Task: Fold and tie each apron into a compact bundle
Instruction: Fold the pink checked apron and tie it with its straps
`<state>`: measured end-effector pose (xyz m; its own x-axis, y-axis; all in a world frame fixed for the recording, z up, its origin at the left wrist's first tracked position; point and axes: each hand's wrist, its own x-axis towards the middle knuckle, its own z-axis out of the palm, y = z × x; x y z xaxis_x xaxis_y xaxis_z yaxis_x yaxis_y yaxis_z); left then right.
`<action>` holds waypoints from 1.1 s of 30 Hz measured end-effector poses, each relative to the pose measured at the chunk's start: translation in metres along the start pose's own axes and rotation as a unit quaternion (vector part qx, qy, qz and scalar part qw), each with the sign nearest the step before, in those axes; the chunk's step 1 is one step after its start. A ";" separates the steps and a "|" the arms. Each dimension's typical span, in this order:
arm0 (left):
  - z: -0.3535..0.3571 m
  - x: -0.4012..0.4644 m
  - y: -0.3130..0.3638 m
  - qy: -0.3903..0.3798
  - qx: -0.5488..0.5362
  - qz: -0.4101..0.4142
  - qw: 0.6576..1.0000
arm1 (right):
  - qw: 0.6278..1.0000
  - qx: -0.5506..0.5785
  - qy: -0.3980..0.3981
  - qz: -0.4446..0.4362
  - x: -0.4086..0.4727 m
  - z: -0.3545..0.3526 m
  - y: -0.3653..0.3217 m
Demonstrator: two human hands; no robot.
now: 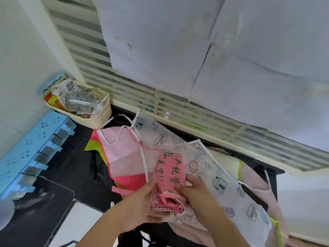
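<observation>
A pink apron with green characters and checked trim [170,172] is folded into a narrow bundle lying on top of the apron pile. My left hand [140,204] grips its near left side, fingers curled under the loose end. My right hand [193,188] holds the bundle's right edge, fingertips pressing on the fabric. Under it lies a white apron printed with houses and balloons [211,168], spread flat with thin white ties. To the left lies a pale pink apron with a hot-pink hem [122,157].
A cream basket [99,114] with a glass jar and packets stands at the back left. A light blue rack [30,150] lies along the left. The black counter [71,157] meets a striped window sill behind. More pink and lime fabric [249,168] trails right.
</observation>
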<state>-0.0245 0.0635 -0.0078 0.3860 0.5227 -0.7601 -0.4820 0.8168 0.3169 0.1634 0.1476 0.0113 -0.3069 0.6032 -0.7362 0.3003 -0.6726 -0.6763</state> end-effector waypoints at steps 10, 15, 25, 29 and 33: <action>0.102 -0.025 0.068 0.069 0.123 0.262 0.955 | 0.986 -0.036 0.010 -0.161 -0.071 -0.049 -0.084; 0.148 -0.053 0.075 0.101 0.202 0.326 0.918 | 0.986 0.052 -0.033 -0.155 -0.100 -0.061 -0.094; 0.183 -0.062 0.076 0.057 0.081 0.382 0.919 | 0.946 0.159 -0.111 -0.259 -0.131 -0.086 -0.105; 0.192 -0.066 0.076 -0.004 0.013 0.366 0.931 | 0.925 0.212 -0.124 -0.289 -0.141 -0.093 -0.112; 0.190 -0.073 0.070 -0.026 0.016 0.363 0.931 | 0.922 0.221 -0.131 -0.289 -0.141 -0.100 -0.112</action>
<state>0.0632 0.1291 0.1777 0.0053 0.9504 -0.3108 -0.6079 0.2499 0.7537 0.2632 0.1810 0.1879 -0.5256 0.8303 -0.1855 -0.3614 -0.4153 -0.8348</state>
